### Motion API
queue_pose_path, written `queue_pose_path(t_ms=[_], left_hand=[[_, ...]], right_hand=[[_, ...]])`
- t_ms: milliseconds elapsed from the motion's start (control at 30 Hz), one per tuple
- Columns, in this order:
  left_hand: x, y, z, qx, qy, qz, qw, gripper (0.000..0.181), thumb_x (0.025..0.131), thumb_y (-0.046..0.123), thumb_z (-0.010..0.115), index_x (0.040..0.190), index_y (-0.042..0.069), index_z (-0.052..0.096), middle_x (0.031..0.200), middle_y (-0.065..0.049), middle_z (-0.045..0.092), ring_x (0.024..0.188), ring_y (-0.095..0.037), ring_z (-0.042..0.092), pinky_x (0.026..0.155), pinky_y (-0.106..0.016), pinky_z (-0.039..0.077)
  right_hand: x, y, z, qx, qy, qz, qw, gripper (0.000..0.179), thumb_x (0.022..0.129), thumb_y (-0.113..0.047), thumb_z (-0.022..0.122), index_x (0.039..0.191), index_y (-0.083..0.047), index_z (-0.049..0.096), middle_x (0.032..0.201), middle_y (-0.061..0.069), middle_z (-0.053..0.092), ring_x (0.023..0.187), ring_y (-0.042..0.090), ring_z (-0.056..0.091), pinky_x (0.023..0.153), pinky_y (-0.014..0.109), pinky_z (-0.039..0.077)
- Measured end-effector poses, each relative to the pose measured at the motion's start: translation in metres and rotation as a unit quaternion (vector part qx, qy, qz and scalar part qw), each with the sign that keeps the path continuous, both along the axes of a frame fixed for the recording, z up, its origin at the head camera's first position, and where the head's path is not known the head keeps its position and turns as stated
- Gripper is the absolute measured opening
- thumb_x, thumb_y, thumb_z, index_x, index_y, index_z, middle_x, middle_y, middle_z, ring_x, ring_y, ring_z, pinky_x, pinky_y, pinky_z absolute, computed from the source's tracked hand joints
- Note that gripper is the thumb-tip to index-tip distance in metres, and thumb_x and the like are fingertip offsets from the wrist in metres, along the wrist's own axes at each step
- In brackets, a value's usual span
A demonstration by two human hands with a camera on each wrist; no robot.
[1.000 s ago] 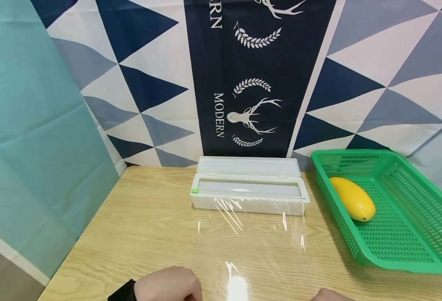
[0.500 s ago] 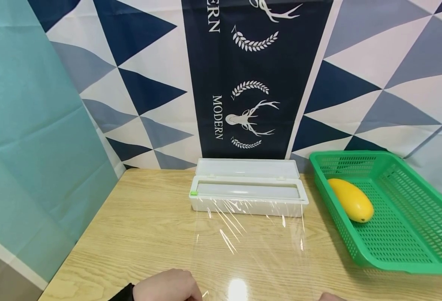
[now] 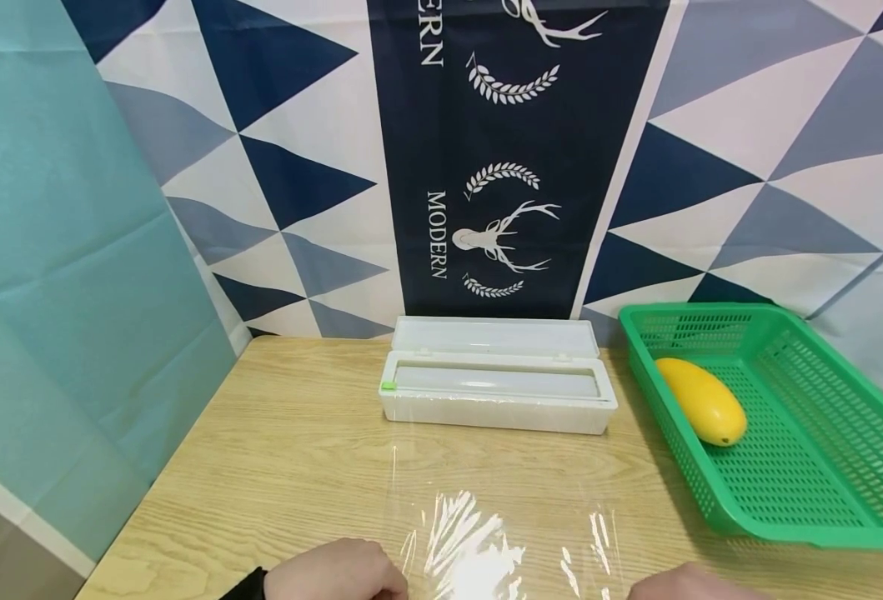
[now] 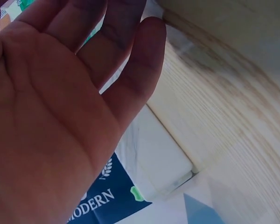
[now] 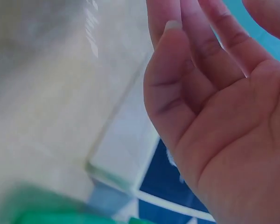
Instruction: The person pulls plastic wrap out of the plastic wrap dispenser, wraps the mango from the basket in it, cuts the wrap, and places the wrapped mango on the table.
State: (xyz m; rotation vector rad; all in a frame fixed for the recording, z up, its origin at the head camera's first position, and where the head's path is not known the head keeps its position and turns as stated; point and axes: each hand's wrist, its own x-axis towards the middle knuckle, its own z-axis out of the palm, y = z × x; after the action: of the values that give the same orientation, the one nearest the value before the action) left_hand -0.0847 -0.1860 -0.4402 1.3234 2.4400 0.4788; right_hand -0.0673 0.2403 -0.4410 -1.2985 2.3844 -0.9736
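A sheet of clear cling film stretches between my two hands, in front of a white cling film dispenser box. The box's lid stands raised, and a small green slider sits at its left end. My left hand pinches the film's near left corner, with its fingertips cut off in the head view. At the bottom edge, my right hand pinches the right corner; in the right wrist view its thumb meets the fingers. Whether the film still joins the box is hard to tell.
A green plastic basket stands on the right, with a yellow oval fruit in it. The wooden table ends at a patterned cloth behind and a teal cloth on the left.
The film's bright creases have gone from the box front and now lie nearer my hands, so the sheet looks slacker or lower. My right hand shows slightly more than half a second ago.
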Motion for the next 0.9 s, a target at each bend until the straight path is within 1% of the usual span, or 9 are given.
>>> queue_pose_path(t_ms=[33,67,133,267,400,533,567,700,900], left_hand=[[0.000,0.000,0.000,0.001,0.000,0.001,1.0000,0.018,0.084,0.024,0.068,0.067,0.027,0.062,0.055,0.027,0.039,0.048,0.015,0.028,0.042,-0.009,0.030],[0.000,0.000,0.000,0.002,-0.001,0.003,1.0000,0.019,0.085,0.025,0.068,0.067,0.027,0.062,0.055,0.026,0.039,0.048,0.014,0.028,0.041,-0.010,0.030],[0.001,-0.001,0.001,0.006,-0.002,0.003,1.0000,0.019,0.085,0.025,0.068,0.067,0.027,0.062,0.054,0.026,0.039,0.048,0.014,0.028,0.041,-0.010,0.030],[0.001,-0.001,0.001,0.007,-0.002,0.001,1.0000,0.019,0.085,0.026,0.067,0.067,0.027,0.062,0.055,0.026,0.039,0.049,0.014,0.028,0.041,-0.010,0.030],[0.000,-0.001,0.001,0.007,-0.002,-0.001,1.0000,0.018,0.085,0.025,0.068,0.068,0.027,0.063,0.055,0.026,0.039,0.049,0.014,0.028,0.041,-0.010,0.030],[0.000,-0.002,0.001,0.012,-0.002,-0.005,0.9999,0.018,0.085,0.024,0.068,0.067,0.027,0.063,0.055,0.025,0.038,0.049,0.014,0.027,0.041,-0.010,0.029],[0.000,-0.002,0.001,0.013,-0.001,-0.005,0.9999,0.018,0.085,0.023,0.068,0.067,0.027,0.062,0.055,0.025,0.038,0.049,0.014,0.027,0.041,-0.010,0.029],[0.000,-0.001,0.002,0.018,0.005,-0.009,0.9998,0.018,0.083,0.021,0.069,0.067,0.027,0.062,0.055,0.024,0.037,0.049,0.015,0.027,0.041,-0.010,0.029],[0.000,-0.001,0.004,0.021,0.002,-0.006,0.9998,0.017,0.082,0.019,0.069,0.068,0.027,0.063,0.055,0.024,0.038,0.049,0.015,0.028,0.041,-0.009,0.030]], right_hand=[[-0.001,0.002,0.004,-0.011,0.001,-0.006,0.9999,0.019,0.093,-0.016,0.068,0.090,-0.034,0.067,0.081,-0.032,0.060,0.068,-0.016,0.052,0.050,0.007,0.039],[-0.004,0.006,0.008,-0.019,0.019,-0.001,0.9996,0.020,0.092,-0.013,0.069,0.092,-0.033,0.067,0.083,-0.030,0.061,0.070,-0.015,0.053,0.051,0.006,0.039],[-0.012,0.016,0.016,-0.029,0.034,0.025,0.9987,0.025,0.090,-0.007,0.069,0.105,-0.027,0.067,0.092,-0.024,0.065,0.077,-0.010,0.057,0.056,0.008,0.041],[-0.023,0.032,0.036,0.004,0.031,0.026,0.9992,0.026,0.094,-0.003,0.065,0.115,-0.018,0.065,0.099,-0.019,0.064,0.082,-0.004,0.058,0.057,0.014,0.045],[-0.031,0.042,0.060,0.063,0.016,-0.023,0.9976,0.020,0.099,-0.008,0.060,0.115,-0.018,0.067,0.101,-0.022,0.061,0.080,-0.003,0.055,0.057,0.020,0.046],[-0.039,0.051,0.080,0.105,0.028,-0.073,0.9914,0.016,0.100,-0.016,0.062,0.113,-0.023,0.068,0.101,-0.023,0.061,0.079,-0.003,0.054,0.058,0.021,0.048],[-0.042,0.054,0.084,0.112,0.042,-0.085,0.9891,0.015,0.099,-0.017,0.063,0.112,-0.023,0.068,0.101,-0.023,0.062,0.079,-0.003,0.055,0.059,0.022,0.049],[-0.054,0.065,0.098,0.155,0.069,-0.148,0.9743,0.014,0.099,-0.022,0.064,0.112,-0.023,0.069,0.099,-0.024,0.062,0.081,-0.004,0.055,0.059,0.023,0.050],[-0.079,0.074,0.109,0.188,0.111,-0.225,0.9497,0.017,0.097,-0.026,0.066,0.113,-0.019,0.069,0.097,-0.019,0.063,0.083,-0.005,0.055,0.061,0.023,0.050]])
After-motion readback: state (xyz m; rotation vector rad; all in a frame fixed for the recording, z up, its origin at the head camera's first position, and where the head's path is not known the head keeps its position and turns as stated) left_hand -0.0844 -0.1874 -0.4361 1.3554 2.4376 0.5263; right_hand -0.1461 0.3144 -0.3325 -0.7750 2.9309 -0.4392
